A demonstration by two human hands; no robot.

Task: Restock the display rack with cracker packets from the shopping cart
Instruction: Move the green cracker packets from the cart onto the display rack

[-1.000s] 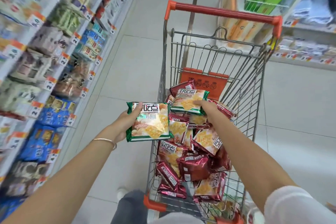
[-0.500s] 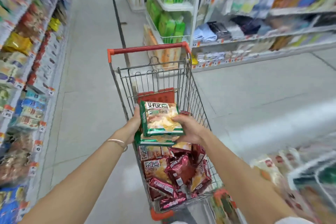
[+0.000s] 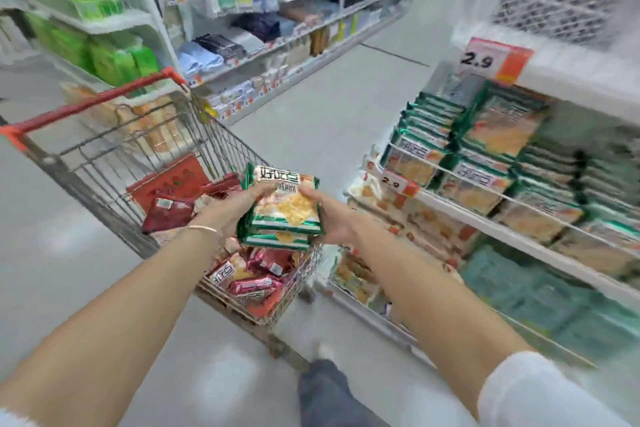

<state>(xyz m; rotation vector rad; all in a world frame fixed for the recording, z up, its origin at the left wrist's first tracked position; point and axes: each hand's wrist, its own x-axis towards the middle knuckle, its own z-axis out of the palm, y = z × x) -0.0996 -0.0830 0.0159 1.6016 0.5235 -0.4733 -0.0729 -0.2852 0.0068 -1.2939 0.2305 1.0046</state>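
Item: small stack of green cracker packets [image 3: 284, 208], clamped between my left hand [image 3: 231, 208] and right hand [image 3: 329, 218], above the shopping cart [image 3: 145, 163]. Display rack [image 3: 485, 204] lies rightward; right hand nearer. Matching green stock sits on its upper wire shelf.

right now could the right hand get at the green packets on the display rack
Probably not yet. The right hand and left hand both hold a stack of green packets above the cart. The way to the display rack looks open, but that hand is full.
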